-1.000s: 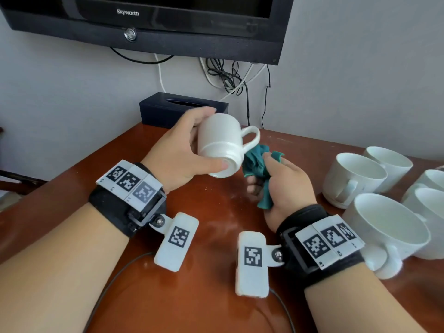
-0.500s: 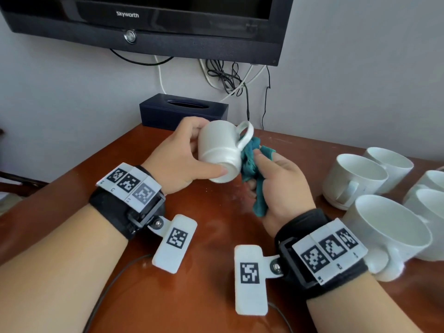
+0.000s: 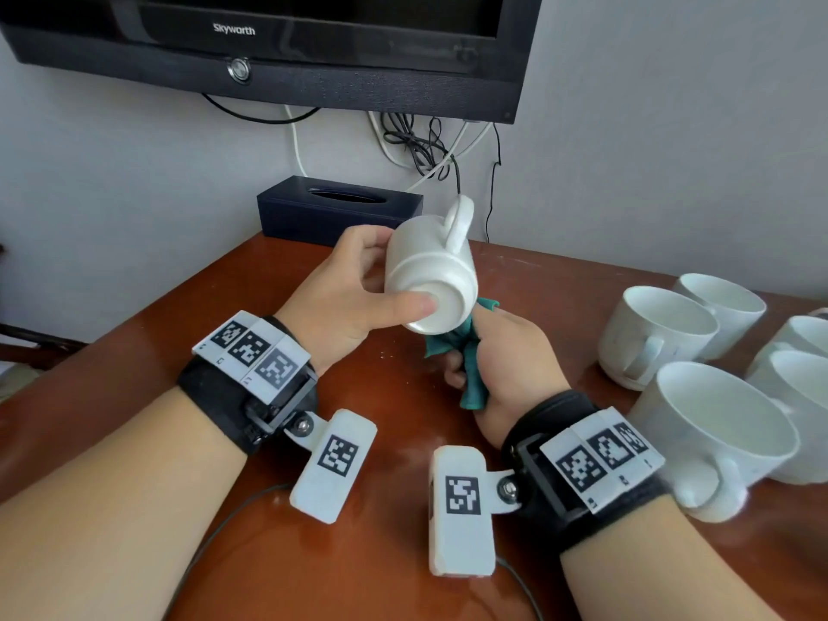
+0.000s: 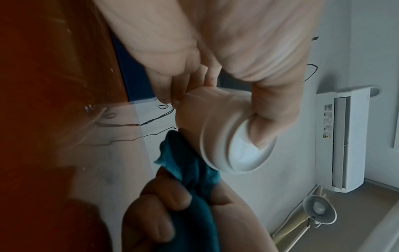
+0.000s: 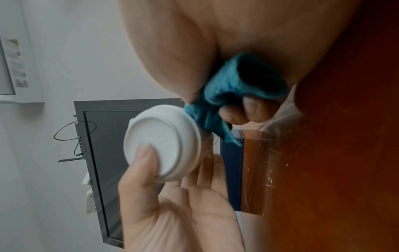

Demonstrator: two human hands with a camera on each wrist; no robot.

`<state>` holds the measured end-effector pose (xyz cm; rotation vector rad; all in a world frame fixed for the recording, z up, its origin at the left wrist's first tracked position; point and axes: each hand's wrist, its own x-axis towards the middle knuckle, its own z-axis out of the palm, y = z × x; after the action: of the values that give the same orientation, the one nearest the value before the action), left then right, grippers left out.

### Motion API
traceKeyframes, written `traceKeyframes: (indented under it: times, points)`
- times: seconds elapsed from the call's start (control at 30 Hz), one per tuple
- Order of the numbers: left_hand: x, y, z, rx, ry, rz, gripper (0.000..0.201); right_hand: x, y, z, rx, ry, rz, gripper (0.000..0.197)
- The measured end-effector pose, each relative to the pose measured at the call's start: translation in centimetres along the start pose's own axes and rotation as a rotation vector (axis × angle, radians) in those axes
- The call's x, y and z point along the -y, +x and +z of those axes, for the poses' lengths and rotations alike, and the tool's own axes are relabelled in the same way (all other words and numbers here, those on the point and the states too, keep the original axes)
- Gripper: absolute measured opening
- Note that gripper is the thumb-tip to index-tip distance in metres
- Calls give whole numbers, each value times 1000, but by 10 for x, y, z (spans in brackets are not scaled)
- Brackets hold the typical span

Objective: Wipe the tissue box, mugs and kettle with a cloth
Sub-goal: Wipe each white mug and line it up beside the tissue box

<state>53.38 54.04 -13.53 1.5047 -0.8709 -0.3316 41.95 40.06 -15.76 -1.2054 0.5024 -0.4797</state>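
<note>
Head view puts the small white ceramic mug (image 3: pixel 432 273) at the centre, held in the air above the reddish-brown wooden table (image 3: pixel 381 575), tipped over so its round base faces the person and its handle points up toward the wall. The left hand (image 3: pixel 347 302) grips it, thumb pressed flat on the base and fingers curled round the far side of the body. From the right wrist view the same thumb sits on the recessed bottom ring of the mug (image 5: pixel 162 145). Just under the mug, touching its lower edge, is a bunched teal cloth (image 3: pixel 466 360), squeezed in the right hand (image 3: pixel 506 374), whose fingers are curled tight round it; the left wrist view shows those fingers (image 4: pixel 172 201) wrapped on the cloth (image 4: pixel 190 170) right beside the mug (image 4: pixel 226 136).

Behind the hands, against the pale wall, a dark navy rectangular tissue box (image 3: pixel 338 210) stands at the table's back edge. Off to the right a cluster of white mugs (image 3: pixel 658 333) stands upright, close together, the nearest one (image 3: pixel 717 437) partly behind the right wrist. Both wrists carry black straps with white marker tags (image 3: pixel 253 351). Above hangs a black Skyworth television (image 3: pixel 269 38), with tangled cables (image 3: pixel 416 145) dangling below it.
</note>
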Motion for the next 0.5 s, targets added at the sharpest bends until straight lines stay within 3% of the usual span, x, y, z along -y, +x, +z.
traceKeyframes:
  times: [0.1, 0.2, 0.33, 0.43, 0.5]
  points:
    - [3, 2, -4, -12, 52, -36, 92, 0, -1, 1, 3, 40, -24, 26]
    - [5, 4, -9, -41, 179, -90, 93, 2, -4, 0, 4, 6, -140, 25]
    - [6, 2, -9, -62, 297, -149, 97, 6, -9, 1, 100, 7, -271, 22]
    - [4, 2, -6, -46, 183, -186, 88, 7, -9, 1, 64, 2, -282, 24]
    - [2, 1, -4, -24, -13, -242, 83, 5, -7, 1, -3, -18, -254, 21]
